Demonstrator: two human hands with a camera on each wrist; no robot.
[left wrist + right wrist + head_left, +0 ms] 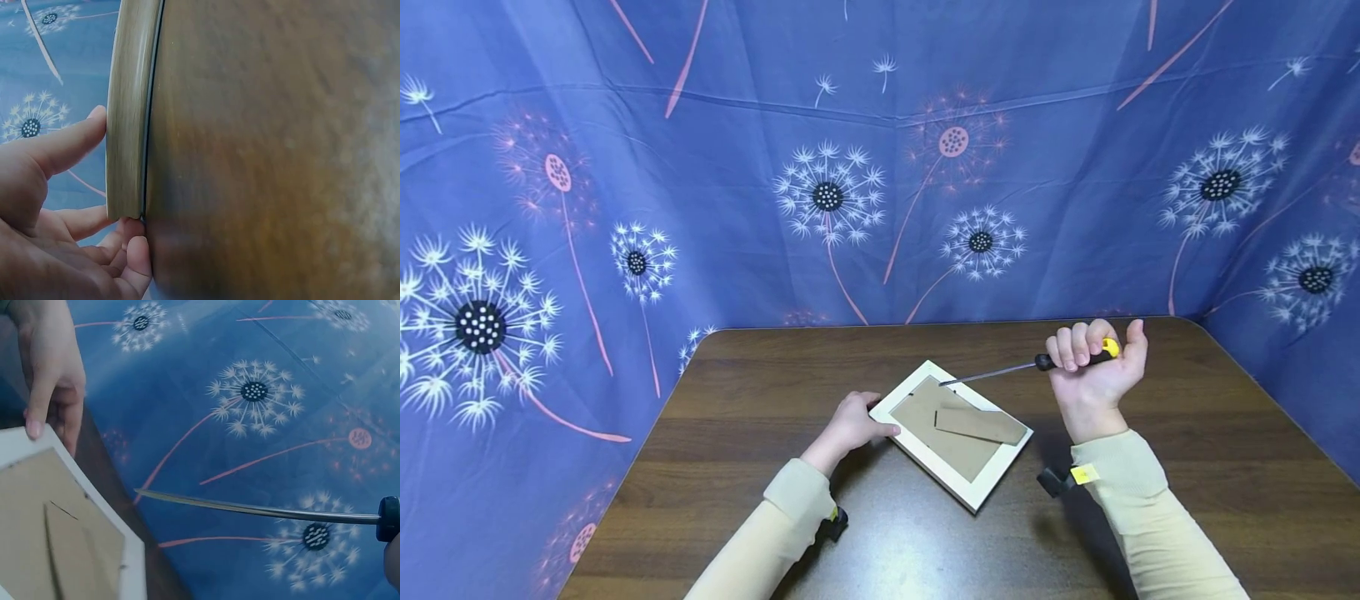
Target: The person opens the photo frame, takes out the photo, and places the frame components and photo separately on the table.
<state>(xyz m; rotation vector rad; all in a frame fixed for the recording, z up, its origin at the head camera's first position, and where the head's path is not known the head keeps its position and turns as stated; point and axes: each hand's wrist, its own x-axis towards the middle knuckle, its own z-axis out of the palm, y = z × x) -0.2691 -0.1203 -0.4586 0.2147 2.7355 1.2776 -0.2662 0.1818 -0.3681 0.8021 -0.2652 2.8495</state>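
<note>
A white-bordered picture frame [997,464] lies back side up on the table. Its tan backing board [913,414] carries a fold-out stand flap [981,425]. At the near left corner my left hand [852,425] grips it, thumb over the border and fingers around the edge. In the left wrist view the frame's wood-toned side [130,112] shows between thumb and fingers. My right hand [1093,383] holds a screwdriver [1045,362] by its black and yellow handle, raised right of the frame. The shaft [269,510] points left, its tip overlapping the backing's far edge in the head view.
Small dark tabs [86,495] sit along the backing's edge. The brown wooden table [760,375] extends around the frame. Behind it hangs a blue cloth [737,275] with a dandelion pattern. Each wrist wears a small black camera [1055,482].
</note>
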